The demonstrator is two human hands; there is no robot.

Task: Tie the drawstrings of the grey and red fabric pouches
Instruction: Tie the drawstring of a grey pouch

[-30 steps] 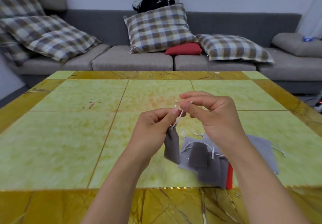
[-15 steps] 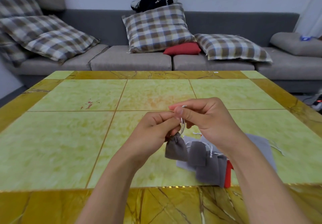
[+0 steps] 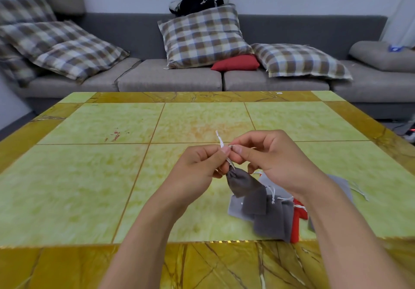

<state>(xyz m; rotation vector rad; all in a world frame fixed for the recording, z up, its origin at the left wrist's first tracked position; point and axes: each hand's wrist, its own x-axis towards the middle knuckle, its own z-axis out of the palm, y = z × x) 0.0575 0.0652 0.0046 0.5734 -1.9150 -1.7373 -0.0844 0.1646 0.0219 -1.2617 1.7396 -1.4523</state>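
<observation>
Both hands, left [image 3: 197, 167] and right [image 3: 272, 158], pinch the cord [image 3: 221, 141] above the desk [image 3: 89, 176], fingers [image 3: 224, 151] tips meeting; the pouch [image 3: 241, 182] hangs below, axis slanting down-right.

A second ago the grey pouch [image 3: 241, 182] hung straight down from the fingers, with the white drawstring [image 3: 221, 141] running up toward one o'clock. Now the pouch's body has swung out toward five o'clock, its neck gathered tight. The left hand [image 3: 197, 172] and right hand [image 3: 271, 158] have sunk a little lower and pinch the cord between them, and its free end now sticks up toward eleven o'clock above the fingertips.
</observation>
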